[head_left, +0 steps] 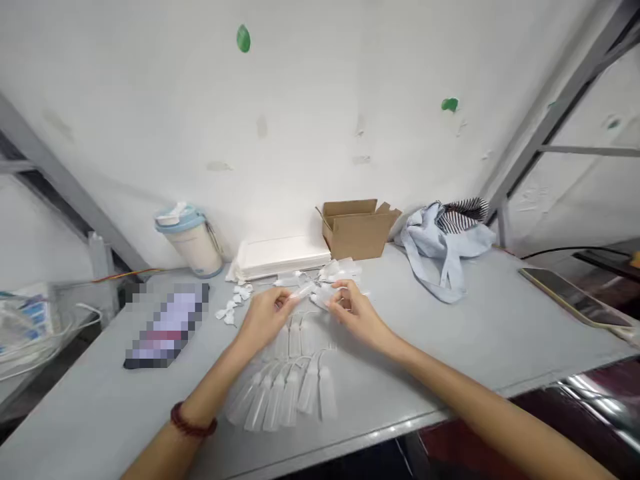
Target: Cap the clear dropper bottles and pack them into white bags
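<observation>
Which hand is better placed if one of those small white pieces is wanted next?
Probably the left hand: the small white pieces lie close by on its outer side, while the right hand is farther across. Each holds a translucent tube, so neither is free.

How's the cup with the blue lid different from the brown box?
The cup is pale and round; the box is brown with flat sides. The cup has its lid on, while the box has its top open. Both stand on the grey table near the wall.

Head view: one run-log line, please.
left hand: pinching translucent piece; right hand: pinching translucent plastic; nearer: similar pieces; behind: cardboard box
</observation>
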The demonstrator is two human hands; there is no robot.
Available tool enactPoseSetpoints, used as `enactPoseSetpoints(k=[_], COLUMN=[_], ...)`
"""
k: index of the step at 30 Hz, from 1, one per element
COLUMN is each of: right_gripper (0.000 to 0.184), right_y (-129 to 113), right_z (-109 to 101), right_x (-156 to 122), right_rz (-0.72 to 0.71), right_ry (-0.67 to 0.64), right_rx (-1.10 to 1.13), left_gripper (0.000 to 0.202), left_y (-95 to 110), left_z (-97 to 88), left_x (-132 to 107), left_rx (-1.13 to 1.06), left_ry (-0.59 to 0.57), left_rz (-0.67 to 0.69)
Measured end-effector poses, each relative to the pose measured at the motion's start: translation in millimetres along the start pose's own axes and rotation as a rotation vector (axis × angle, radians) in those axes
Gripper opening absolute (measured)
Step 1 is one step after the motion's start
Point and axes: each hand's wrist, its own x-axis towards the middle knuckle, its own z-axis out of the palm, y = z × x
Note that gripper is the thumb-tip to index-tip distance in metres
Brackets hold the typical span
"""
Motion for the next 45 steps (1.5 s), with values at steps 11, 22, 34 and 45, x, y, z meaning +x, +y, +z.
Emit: enactPoseSetpoints(k=[11,22,34,45], right_gripper=[0.02,0.024,0.028,0.027], right_y=[-8,-13,-16,-15], right_z=[0,3,2,5], right_x=[-12,-17,-15,-13], right_rz=[-0.44,-0.438,-0.374,-0.278], right_ry=[-0.311,-0.433,-0.507,-0.474], right_rx=[-0.452,-0.522,-0.597,-0.646], left_gripper=[0.041,0.016,0.022,0.015], left_y=[-18,-48,-54,-41], left_z=[-26.5,-90.8,-83.1,-67.7], left_x=[13,10,6,10], left_rx=[0.073,0.346,0.498,0.446], left_ry=[0.102,-0.289,-0.464,-0.273], left_rz=[-0.139,-0.273,-0.35,-0.239])
